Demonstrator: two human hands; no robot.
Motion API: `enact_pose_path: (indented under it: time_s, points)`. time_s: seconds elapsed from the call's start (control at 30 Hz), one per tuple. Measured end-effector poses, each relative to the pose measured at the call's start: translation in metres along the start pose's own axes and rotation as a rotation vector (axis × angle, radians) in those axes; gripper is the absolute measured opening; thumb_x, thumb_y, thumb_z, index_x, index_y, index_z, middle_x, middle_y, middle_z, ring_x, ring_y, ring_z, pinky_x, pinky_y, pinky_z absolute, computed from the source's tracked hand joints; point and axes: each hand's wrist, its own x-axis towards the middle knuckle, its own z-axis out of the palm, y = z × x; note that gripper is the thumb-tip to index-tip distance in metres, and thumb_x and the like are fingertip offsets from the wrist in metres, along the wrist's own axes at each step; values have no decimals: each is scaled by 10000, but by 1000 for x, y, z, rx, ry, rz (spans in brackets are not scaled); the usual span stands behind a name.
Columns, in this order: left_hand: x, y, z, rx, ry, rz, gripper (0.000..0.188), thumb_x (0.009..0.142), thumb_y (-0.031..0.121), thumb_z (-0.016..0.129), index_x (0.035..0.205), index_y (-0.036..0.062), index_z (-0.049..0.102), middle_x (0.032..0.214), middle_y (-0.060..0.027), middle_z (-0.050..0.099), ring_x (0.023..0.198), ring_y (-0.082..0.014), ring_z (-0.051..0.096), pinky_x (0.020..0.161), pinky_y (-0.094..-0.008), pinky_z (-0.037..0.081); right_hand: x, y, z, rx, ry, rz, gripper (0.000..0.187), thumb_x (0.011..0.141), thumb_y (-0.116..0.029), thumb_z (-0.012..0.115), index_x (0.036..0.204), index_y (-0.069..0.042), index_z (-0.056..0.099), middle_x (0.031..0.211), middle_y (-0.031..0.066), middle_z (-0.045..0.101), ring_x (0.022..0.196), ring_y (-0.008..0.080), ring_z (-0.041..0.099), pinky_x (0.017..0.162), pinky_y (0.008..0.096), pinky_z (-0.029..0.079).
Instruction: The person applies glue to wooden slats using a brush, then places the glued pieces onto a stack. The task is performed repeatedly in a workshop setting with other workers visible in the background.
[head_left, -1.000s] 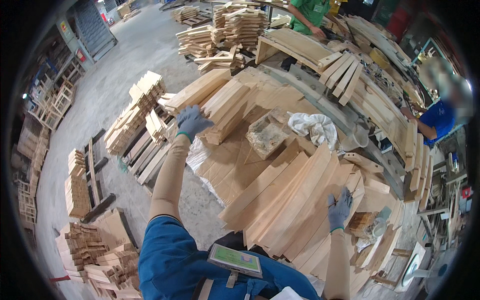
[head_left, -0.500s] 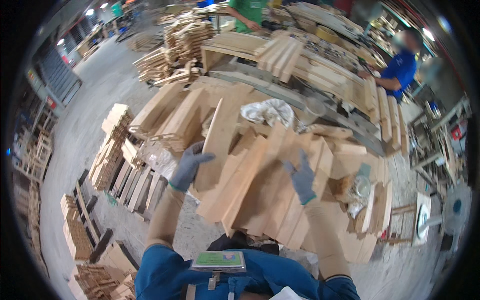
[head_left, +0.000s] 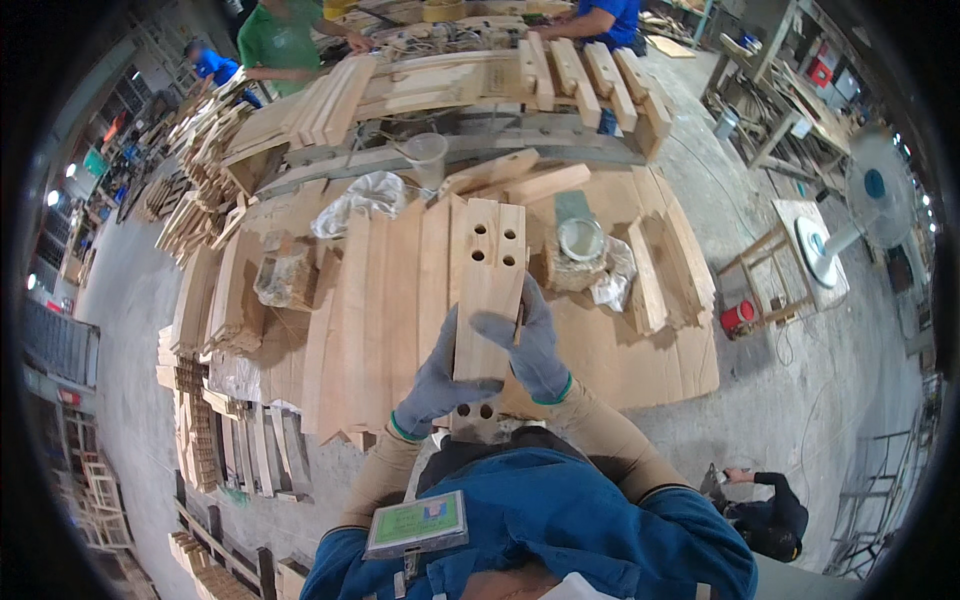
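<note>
- A wooden board (head_left: 487,290) with drilled holes at both ends is held lengthwise above the tabletop (head_left: 650,360), clasped between both gloved hands.
- The left hand (head_left: 438,385) is clenched on the board's near left edge; the right hand (head_left: 535,345) is wrapped over its right edge.
- A round tin (head_left: 581,240) is seen on the tabletop beyond the board; its contents cannot be told. A clear plastic cup (head_left: 427,160) stands farther back.
- Half a second ago both hands were spread over the stacked planks (head_left: 370,300), no board raised.
</note>
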Motion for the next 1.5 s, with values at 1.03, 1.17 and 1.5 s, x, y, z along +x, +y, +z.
enact_pose_path:
  time_s: [1.03, 1.17, 1.5]
  points:
    - [13, -11, -4, -52, 245, -327, 907, 514, -29, 736, 1326, 3, 332, 1207, -95, 500, 1103, -202, 502, 883, -334, 468, 125, 20, -242, -561, 250, 25, 134, 782, -135, 652, 776, -18, 586, 681, 59, 623, 616, 107, 600, 569, 261, 466]
    - [26, -10, 1, -216, 234, -386, 935, 516, -45, 740, 1344, 5, 309, 1226, -89, 489, 1127, -201, 483, 892, -334, 459, 120, 30, -252, -541, 299, 87, 142, 782, -118, 658, 761, -9, 570, 677, 48, 613, 609, 102, 590, 574, 248, 473]
    - [35, -23, 2, -206, 197, -392, 922, 536, -39, 746, 1348, 16, 312, 1210, -70, 500, 1105, -161, 479, 879, -288, 440, 110, 43, -261, -460, 380, 15, 98, 785, -41, 650, 807, -10, 559, 718, 52, 600, 650, 103, 593, 609, 236, 499]
